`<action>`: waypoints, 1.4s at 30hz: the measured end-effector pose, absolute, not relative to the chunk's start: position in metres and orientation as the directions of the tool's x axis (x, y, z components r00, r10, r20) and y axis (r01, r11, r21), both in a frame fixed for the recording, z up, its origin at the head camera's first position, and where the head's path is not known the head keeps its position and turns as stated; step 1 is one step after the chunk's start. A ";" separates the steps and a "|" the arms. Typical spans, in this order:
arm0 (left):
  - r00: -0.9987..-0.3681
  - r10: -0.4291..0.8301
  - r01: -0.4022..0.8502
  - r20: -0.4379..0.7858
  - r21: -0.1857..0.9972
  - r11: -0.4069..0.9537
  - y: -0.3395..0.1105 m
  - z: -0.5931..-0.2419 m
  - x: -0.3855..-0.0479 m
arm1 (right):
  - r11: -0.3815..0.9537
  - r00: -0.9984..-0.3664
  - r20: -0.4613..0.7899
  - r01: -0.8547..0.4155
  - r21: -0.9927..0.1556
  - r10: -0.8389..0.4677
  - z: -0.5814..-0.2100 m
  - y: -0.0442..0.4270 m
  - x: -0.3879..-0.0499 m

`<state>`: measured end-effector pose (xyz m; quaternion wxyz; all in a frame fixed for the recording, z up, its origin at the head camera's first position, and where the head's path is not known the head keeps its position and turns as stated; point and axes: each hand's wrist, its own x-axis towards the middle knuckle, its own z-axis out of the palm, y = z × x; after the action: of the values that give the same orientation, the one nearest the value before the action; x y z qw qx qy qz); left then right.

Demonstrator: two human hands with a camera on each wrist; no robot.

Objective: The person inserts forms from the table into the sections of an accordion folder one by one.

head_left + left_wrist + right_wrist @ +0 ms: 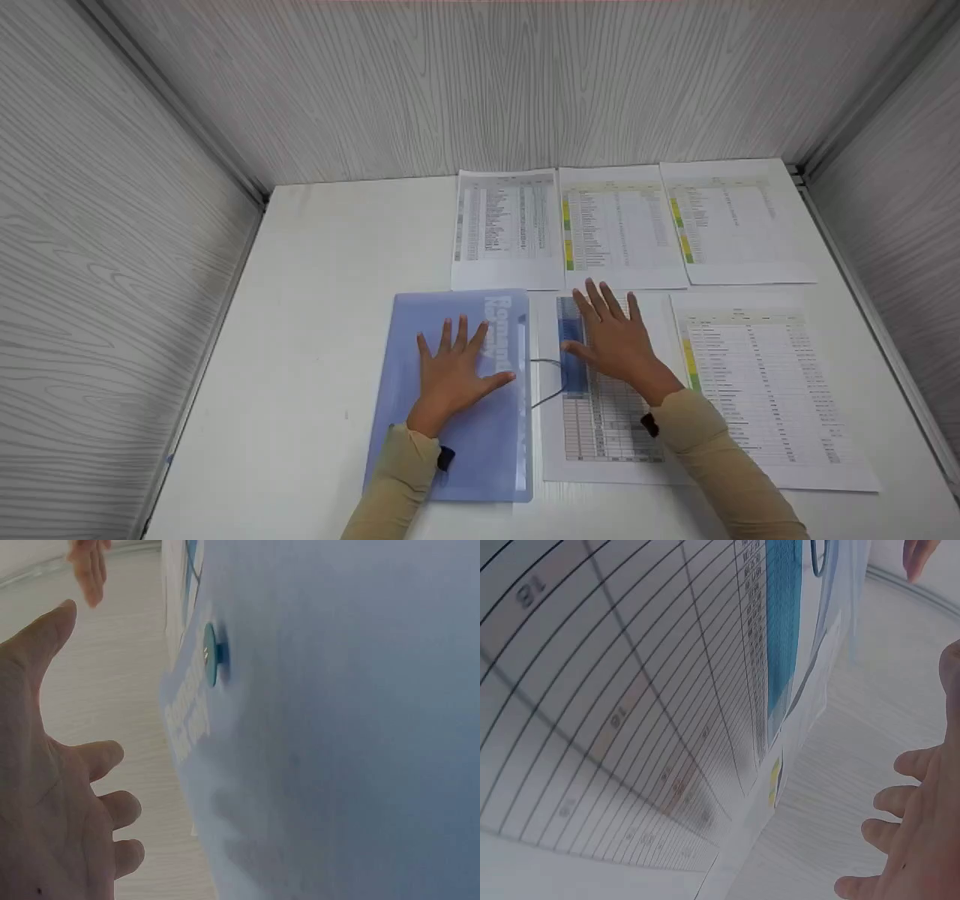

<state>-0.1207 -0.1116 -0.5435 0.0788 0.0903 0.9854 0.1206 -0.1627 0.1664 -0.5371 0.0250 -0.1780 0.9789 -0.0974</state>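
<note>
A translucent blue document folder point(480, 457) with pale lettering lies flat on the table, a thin string point(562, 379) looping out from its right edge. My left hand point(454, 375) is above it, fingers spread; the left wrist view shows a gap between palm and folder, and a round teal button point(211, 655) on the cover. Just right of the folder is a printed sheet point(581, 439) with a grid and a blue block point(572, 381). Over this sheet my right hand point(615, 341) hovers with spread fingers, apart from the paper in the right wrist view. Both hands hold nothing.
Three printed sheets lie in a row at the back: one left point(506, 225), one middle point(622, 229), one right point(727, 225). Another sheet point(772, 390) is at the front right, partly behind my right sleeve. Grey wood-patterned panels point(450, 90) border the white table point(300, 337).
</note>
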 end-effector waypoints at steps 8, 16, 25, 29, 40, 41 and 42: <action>-0.966 0.190 0.137 -0.173 0.276 0.951 -0.100 -0.550 -0.113 | 0.877 -0.892 -0.089 -0.411 -0.248 -0.443 -0.550 0.147 -0.162; -0.948 0.213 0.131 -0.236 0.318 0.939 -0.097 -0.552 -0.108 | 0.849 -0.848 -0.145 -0.469 -0.244 -0.510 -0.564 0.131 -0.164; -0.936 0.206 0.109 -0.284 0.323 0.940 -0.091 -0.556 -0.108 | 0.845 -0.823 -0.205 -0.492 -0.211 -0.530 -0.571 0.119 -0.163; -0.931 0.203 0.103 -0.303 0.315 0.944 -0.086 -0.556 -0.107 | 0.839 -0.808 -0.231 -0.501 -0.213 -0.541 -0.573 0.116 -0.164; -0.925 0.223 0.146 -0.309 0.254 0.956 -0.079 -0.556 -0.107 | 0.843 -0.803 -0.260 -0.488 -0.227 -0.536 -0.572 0.113 -0.163; -0.924 0.223 0.145 -0.312 0.253 0.957 -0.079 -0.556 -0.107 | 0.843 -0.803 -0.262 -0.488 -0.226 -0.535 -0.572 0.113 -0.163; -0.922 0.222 0.145 -0.316 0.249 0.958 -0.079 -0.556 -0.107 | 0.844 -0.802 -0.267 -0.488 -0.222 -0.534 -0.572 0.113 -0.163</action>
<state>-0.1074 -0.0786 -0.5559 0.1731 0.0941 0.9741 0.1113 -0.1631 0.1127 -0.5723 0.1616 -0.2699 0.9466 -0.0712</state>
